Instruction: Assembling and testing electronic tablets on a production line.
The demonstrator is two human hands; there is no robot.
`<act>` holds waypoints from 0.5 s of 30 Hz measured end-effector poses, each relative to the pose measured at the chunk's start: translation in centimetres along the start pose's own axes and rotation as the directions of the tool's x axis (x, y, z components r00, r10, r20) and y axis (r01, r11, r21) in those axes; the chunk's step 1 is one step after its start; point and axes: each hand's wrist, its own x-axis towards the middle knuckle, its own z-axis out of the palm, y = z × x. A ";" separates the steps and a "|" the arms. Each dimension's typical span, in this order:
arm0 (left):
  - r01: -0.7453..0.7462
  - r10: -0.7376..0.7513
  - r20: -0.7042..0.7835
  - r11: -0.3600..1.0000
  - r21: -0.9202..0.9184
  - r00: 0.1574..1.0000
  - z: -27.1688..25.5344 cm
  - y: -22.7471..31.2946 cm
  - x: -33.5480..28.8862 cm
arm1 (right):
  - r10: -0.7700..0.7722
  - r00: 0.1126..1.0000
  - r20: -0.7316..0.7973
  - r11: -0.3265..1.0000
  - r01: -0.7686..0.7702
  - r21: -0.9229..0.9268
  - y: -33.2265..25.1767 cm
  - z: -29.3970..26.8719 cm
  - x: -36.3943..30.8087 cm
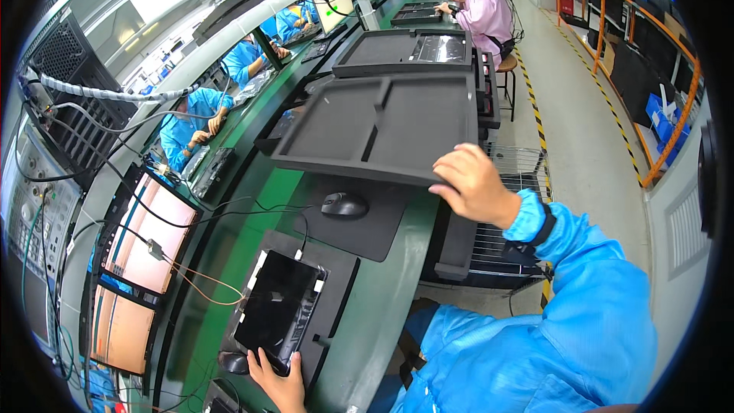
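Plainly, my hands are well apart: my right hand [478, 187] pinches the near right corner of a black tray [424, 122], while my left hand [279, 382] touches the lower end of a dark screen [279, 298]. I can't make out whether those left fingers grip its edge or merely rest there. The screen lies on a black board [342, 275] on the green bench [375, 329], with thin wires [222, 303] running from its left side to a small plug [155, 249]. If I pulled the screen sideways, I think those wires could snag or come loose. The tray sits tilted beyond the mouse [344, 204], its right end overhanging the bench above a wire rack [489, 241]. A slack or one-sided hold might let it tip off that edge, or knock the second tray [371, 52] just behind. Farther out, monitors [149, 233] stand to my left, and a co-worker in pink [485, 11] sits up the line.
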 end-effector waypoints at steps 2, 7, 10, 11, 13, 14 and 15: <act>-0.013 0.013 -0.007 1.000 0.003 1.000 0.2 -0.2 -0.1 | 0.010 0.999 -0.037 0.999 -0.012 -0.051 2.6 -1.5 2.1; 0.014 -0.015 -0.033 0.999 -0.032 0.999 0.7 0.0 -0.6 | 0.094 0.985 -0.144 0.982 -0.115 -0.146 16.1 0.0 8.6; 0.144 -0.141 0.037 0.985 -0.092 0.989 1.7 -1.2 -1.2 | 0.149 0.984 -0.101 0.967 -0.166 -0.191 24.9 2.7 11.1; 0.149 -0.144 0.080 0.988 -0.049 0.986 1.4 -0.5 -1.1 | 0.170 0.982 -0.077 0.962 -0.182 -0.205 27.7 3.5 11.2; 0.182 -0.181 0.127 0.983 0.004 0.975 0.0 1.9 -1.3 | 0.228 0.973 -0.029 0.910 -0.224 -0.350 30.6 4.9 10.7; -0.040 0.038 0.022 0.993 0.113 0.999 -0.9 4.2 -1.4 | 0.107 0.989 -0.105 0.912 -0.140 -0.385 29.1 6.0 11.0; -0.246 0.267 -0.054 0.937 0.248 0.962 -1.8 6.0 -1.6 | -0.015 0.983 -0.184 0.907 -0.064 -0.416 26.4 7.4 11.3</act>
